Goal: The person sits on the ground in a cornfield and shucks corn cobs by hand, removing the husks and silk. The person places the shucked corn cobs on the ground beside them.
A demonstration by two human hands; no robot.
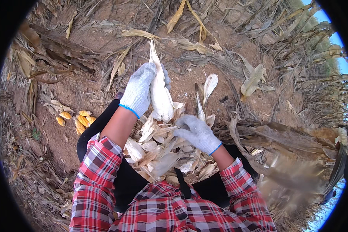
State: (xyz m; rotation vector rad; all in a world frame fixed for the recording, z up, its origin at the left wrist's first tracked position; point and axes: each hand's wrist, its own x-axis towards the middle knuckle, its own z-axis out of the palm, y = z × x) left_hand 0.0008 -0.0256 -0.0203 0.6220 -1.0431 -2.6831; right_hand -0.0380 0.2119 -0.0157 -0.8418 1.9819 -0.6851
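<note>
My left hand [140,87], in a white knit glove with a blue cuff edge, is wrapped round an ear of corn [161,94] still covered in pale husk. The ear stands nearly upright in the picture, its narrow tip pointing away from me and its thick end toward my lap. Just below and right of that end, my gloved right hand [197,133] has its fingers curled together on a dry husk leaf [165,132]; the fingertips are partly hidden. Loose husks [160,160] are heaped between my legs, beneath both hands.
Several husked yellow corn cobs [81,120] lie on the bare soil to my left. Dry stalks and leaves [274,139] stretch across the right, and more litter the ground ahead. A blurred, pale brown plant part [295,179] is at the lower right.
</note>
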